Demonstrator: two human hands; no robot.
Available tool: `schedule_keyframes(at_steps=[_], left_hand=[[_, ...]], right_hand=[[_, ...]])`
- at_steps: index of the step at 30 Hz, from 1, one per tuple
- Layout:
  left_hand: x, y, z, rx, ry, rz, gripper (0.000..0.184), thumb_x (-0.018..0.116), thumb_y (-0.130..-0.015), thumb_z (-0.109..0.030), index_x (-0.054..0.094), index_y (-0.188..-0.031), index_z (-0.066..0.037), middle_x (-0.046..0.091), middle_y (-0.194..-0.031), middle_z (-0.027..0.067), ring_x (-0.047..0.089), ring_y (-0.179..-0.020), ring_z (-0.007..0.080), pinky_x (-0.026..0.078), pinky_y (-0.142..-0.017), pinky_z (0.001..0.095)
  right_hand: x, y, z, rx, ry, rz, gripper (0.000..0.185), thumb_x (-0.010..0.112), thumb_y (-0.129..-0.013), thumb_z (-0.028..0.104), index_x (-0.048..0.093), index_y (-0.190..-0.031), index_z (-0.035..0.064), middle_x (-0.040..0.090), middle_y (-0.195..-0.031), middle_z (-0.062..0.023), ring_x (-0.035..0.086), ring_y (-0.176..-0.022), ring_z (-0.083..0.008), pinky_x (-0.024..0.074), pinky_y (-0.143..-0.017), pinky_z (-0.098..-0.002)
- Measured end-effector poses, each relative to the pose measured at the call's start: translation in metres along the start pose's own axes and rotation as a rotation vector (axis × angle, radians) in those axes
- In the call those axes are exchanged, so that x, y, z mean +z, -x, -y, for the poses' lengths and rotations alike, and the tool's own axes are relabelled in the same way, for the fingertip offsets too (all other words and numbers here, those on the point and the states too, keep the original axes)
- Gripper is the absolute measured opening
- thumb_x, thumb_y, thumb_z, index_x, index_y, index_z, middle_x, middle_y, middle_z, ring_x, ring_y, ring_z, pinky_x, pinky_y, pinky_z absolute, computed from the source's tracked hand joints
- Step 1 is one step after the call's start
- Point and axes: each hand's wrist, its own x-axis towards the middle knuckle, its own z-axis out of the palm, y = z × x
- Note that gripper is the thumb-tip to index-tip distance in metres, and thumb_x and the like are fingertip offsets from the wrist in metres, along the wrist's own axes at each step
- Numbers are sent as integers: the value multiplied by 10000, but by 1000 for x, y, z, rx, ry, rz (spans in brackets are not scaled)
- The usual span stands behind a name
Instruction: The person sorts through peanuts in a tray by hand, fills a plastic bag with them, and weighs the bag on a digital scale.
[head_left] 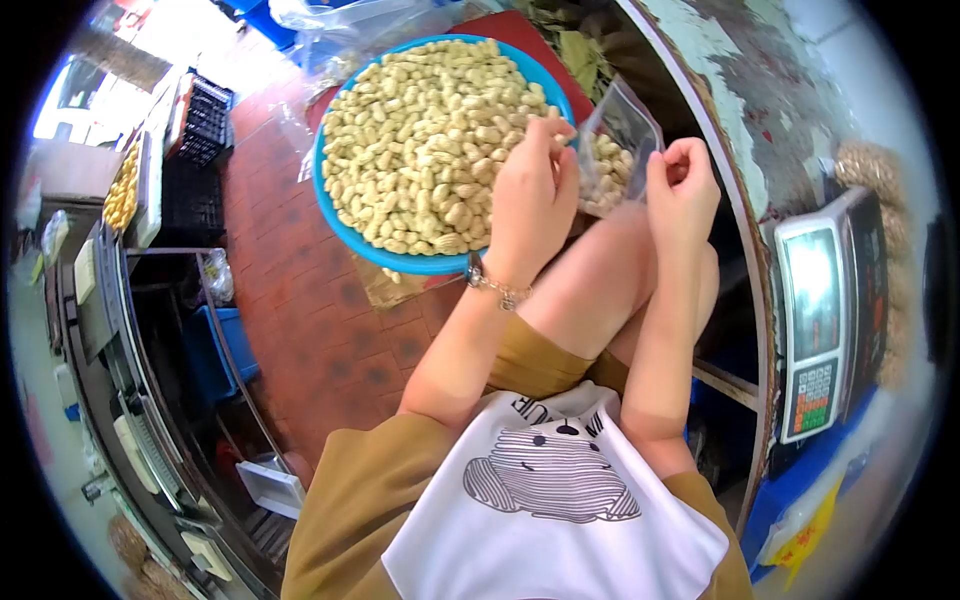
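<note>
A clear plastic bag (628,118) with peanuts in its lower part sits at my knees, its mouth spread apart. My left hand (537,195) is closed in a pinch at the bag's left edge, in front of the peanut heap. Thumb and forefinger of my right hand (684,190) pinch the bag's right edge. Left of the bag, a blue basin (328,215) is heaped with unshelled peanuts (430,150). Part of the heap is hidden behind my left hand.
A digital scale (812,300) stands on the counter at right, beside bags of peanuts (868,170). Black crates (200,120) and a metal rack (180,250) line the left side. Red floor tiles (290,330) lie between. Plastic sheeting (350,30) is behind the basin.
</note>
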Motion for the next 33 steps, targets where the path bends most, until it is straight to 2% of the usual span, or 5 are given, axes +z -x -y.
schedule_keyframes(at_steps=[5, 10, 17, 23, 33], left_hand=[[-29, 19, 12, 112, -192, -55, 45, 586, -848, -6, 568, -889, -8, 567, -838, 177, 539, -816, 368, 446, -719, 439], [-84, 21, 24, 90, -504, -239, 141, 614, -840, -43, 621, -981, -54, 604, -1035, 122, 552, -1035, 339, 423, -899, 418], [-126, 25, 85, -213, -935, -253, 500, 552, -909, -379, 545, -1307, -77, 465, -1413, 203, 280, -1397, 411, 190, -1122, 563], [-118, 25, 102, -249, -989, -220, 554, 536, -920, -427, 528, -1341, -68, 457, -1402, 254, 261, -1402, 432, 176, -1130, 566], [-117, 6, 104, -192, -925, -44, 540, 523, -934, -442, 521, -1334, -79, 435, -1413, 260, 379, -1343, 401, 102, -1138, 610]], right_hand=[[6, -1, 4, -292, -3, -138, 166, 658, -833, 104, 563, -947, 30, 568, -939, -118, 537, -893, -283, 441, -823, -395], [9, 19, 61, -462, -70, -214, 167, 625, -857, 90, 560, -994, 20, 553, -1011, -152, 524, -1003, -331, 414, -907, -426], [88, 34, 107, -462, -369, 325, 288, 611, -840, 109, 530, -1104, 29, 480, -1216, -211, 469, -1152, -400, 362, -1016, -493], [182, 14, 66, -404, 372, 206, 466, 583, -895, 322, 517, -1285, 75, 396, -1391, -249, 366, -1256, -508, 251, -1083, -614], [188, 16, 41, -449, 402, 249, 388, 554, -890, 358, 599, -1186, 110, 510, -1273, -148, 496, -1104, -364, 350, -978, -521]])
